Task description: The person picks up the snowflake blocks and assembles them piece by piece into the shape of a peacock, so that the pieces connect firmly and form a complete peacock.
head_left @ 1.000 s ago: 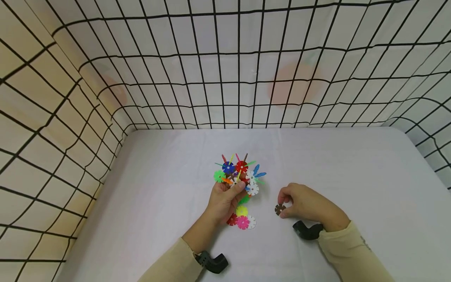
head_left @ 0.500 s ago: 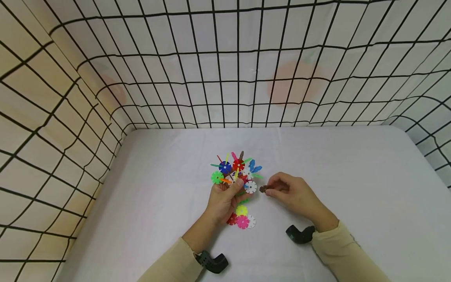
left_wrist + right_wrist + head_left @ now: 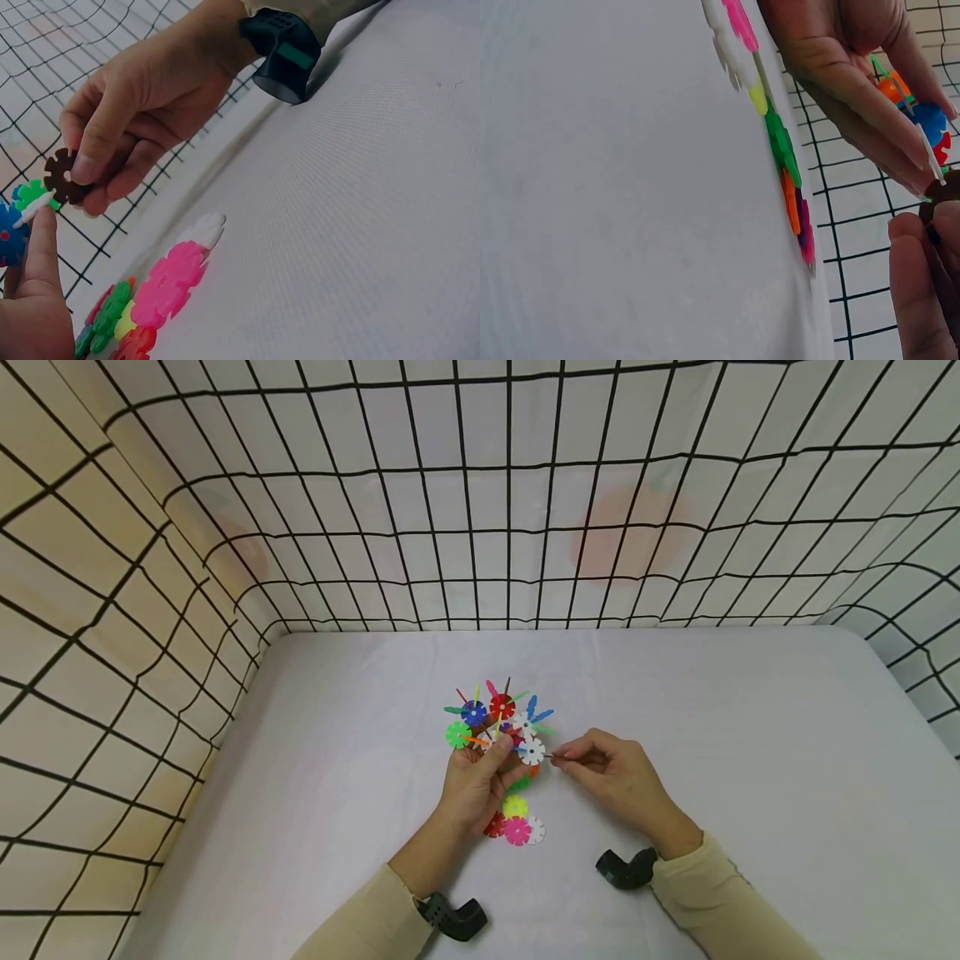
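Observation:
My left hand (image 3: 471, 789) grips a cluster of interlocked notched plastic discs (image 3: 502, 707), its thumb pressed over the front. Blue, red, green and white discs show there, with others standing edge-on round the outside. My right hand (image 3: 618, 781) pinches a brown notched disc (image 3: 58, 176) between thumb and fingers. In the head view that disc appears edge-on, right beside a white disc (image 3: 532, 751) at the cluster's right side. In the left wrist view the brown disc meets the tip of the white one. Part of the cluster is hidden behind the left hand.
Below the cluster, loose discs lie on the white-covered table (image 3: 360, 735), among them a pink disc (image 3: 517, 832), a yellow disc (image 3: 514, 807) and a red disc (image 3: 494, 825). Black wire mesh (image 3: 508, 535) rises behind the table and at both sides. Each wrist wears a black camera mount (image 3: 459, 920).
My right hand has lifted the brown disc from the table, moved it left to the cluster and turned it edge-on. The left hand and cluster have shifted only slightly.

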`<state>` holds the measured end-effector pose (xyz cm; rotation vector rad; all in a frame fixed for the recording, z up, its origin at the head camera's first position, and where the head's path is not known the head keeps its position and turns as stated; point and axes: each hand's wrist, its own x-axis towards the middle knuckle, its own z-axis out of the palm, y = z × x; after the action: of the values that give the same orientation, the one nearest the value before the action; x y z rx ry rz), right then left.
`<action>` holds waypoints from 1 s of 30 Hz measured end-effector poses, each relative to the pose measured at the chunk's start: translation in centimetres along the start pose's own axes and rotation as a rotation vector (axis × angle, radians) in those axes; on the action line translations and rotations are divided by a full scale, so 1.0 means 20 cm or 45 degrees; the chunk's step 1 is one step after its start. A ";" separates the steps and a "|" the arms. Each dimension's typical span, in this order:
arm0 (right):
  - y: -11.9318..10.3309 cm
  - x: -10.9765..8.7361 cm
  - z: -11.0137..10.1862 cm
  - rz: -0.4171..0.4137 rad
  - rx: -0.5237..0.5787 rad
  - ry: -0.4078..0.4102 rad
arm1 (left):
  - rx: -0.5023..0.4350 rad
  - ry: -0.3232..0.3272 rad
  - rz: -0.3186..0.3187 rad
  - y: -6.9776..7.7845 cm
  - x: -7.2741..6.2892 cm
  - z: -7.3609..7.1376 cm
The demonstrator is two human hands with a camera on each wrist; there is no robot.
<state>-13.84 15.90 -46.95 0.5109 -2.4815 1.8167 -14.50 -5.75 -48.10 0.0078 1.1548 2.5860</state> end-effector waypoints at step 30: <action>0.01 -0.01 0.02 -0.120 -0.017 0.095 | 0.000 -0.020 0.026 0.01 -0.01 0.00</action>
<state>-13.73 15.66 -47.35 0.5399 -2.3775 1.7502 -14.40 -5.84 -47.98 0.0406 1.1554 2.5992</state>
